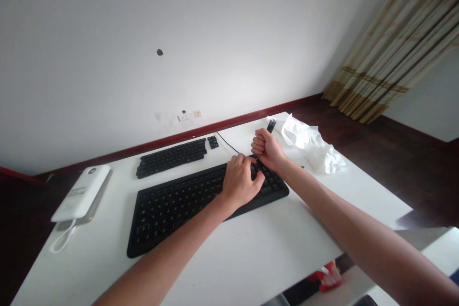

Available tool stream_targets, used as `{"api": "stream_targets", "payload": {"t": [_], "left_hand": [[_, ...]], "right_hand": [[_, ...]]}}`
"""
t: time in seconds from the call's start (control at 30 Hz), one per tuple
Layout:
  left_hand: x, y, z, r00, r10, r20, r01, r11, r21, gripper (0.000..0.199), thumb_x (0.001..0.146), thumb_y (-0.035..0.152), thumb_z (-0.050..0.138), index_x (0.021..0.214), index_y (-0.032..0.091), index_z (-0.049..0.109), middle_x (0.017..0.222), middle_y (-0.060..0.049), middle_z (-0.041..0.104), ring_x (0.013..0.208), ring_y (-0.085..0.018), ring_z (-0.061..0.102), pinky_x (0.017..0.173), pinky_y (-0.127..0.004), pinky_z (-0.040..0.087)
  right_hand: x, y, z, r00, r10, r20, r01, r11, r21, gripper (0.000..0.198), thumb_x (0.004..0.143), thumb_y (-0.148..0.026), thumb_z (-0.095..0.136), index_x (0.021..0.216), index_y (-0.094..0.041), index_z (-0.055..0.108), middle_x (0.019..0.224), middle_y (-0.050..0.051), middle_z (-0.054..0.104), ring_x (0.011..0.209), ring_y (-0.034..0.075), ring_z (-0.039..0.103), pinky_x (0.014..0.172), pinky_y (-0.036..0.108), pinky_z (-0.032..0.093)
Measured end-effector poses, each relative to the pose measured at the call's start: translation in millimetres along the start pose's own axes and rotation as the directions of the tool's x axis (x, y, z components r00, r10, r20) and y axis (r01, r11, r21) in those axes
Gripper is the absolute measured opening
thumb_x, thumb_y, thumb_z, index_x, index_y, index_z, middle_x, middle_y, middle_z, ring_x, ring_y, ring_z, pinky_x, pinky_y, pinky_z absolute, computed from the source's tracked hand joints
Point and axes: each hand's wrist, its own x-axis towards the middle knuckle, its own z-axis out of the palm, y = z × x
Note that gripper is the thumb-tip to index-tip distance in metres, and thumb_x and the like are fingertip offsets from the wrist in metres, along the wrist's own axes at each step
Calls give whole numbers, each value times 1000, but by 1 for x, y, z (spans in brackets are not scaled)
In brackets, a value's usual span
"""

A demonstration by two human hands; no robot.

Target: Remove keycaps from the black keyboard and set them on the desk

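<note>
A black keyboard (168,210) lies at an angle on the white table, most of its left part stripped of keycaps. My left hand (239,179) rests on its right half, thumb and forefinger apart, holding nothing that I can see. Just beyond, over the keyboard's far right edge, my right hand (267,150) is closed in a fist. A slim black tool (271,126) sticks out above that fist; its lower end is hidden. Some keys still sit at the keyboard's right end, partly covered by my hands.
Loose black keycaps (172,157) stand in rows behind the keyboard, with a small group (213,142) beside them. A white power bank (82,193) with a cable loop lies at left. Crumpled white plastic (311,146) is at right. A thin black cable (226,142) runs backward.
</note>
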Motion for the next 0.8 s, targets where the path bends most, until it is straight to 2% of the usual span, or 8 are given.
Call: {"api": "stream_targets", "payload": {"t": [0.13, 0.27, 0.53, 0.7, 0.8], "left_hand": [[-1, 0, -1, 1000, -2, 3, 2, 1000, -3, 20, 88, 24, 64, 108, 20, 63, 102, -7, 62, 103, -28, 58, 97, -44, 50], [-4, 2, -4, 1000, 29, 10, -29, 999, 21, 21, 90, 24, 62, 110, 18, 63, 103, -8, 61, 103, -28, 57, 95, -44, 49], [-19, 11, -17, 992, 97, 82, -109, 981, 158, 35, 95, 35, 60, 128, 23, 64, 105, -9, 58, 104, -30, 53, 91, -47, 47], [-21, 11, -18, 991, 100, 92, -117, 974, 196, 35, 95, 36, 61, 127, 23, 67, 102, -10, 58, 103, -30, 53, 89, -46, 47], [-20, 11, -17, 990, 112, 90, -128, 972, 199, 35, 95, 36, 61, 127, 22, 67, 101, -11, 59, 101, -31, 53, 88, -47, 47]], "right_hand": [[-2, 1, 2, 1000, 6, 7, -6, 1000, -12, 51, 80, -21, 66, 65, -25, 18, 52, -10, 15, 45, 7, 11, 35, 22, 16], [-2, 0, 2, 997, 63, 46, -62, 998, -33, 50, 81, -21, 65, 64, -25, 18, 52, -10, 15, 45, 8, 9, 35, 21, 16], [-2, -3, -3, 976, 169, 140, -155, 982, -108, 47, 81, -23, 63, 58, -24, 22, 50, -10, 16, 47, 7, 7, 36, 19, 14], [-8, 0, -1, 961, 142, 235, -94, 974, -207, 46, 82, -24, 64, 56, -24, 26, 50, -10, 18, 46, 7, 10, 38, 20, 13], [-12, 2, 0, 936, 148, 320, -50, 954, -295, 46, 85, -25, 63, 54, -23, 29, 49, -9, 22, 45, 7, 14, 40, 22, 13]]}}
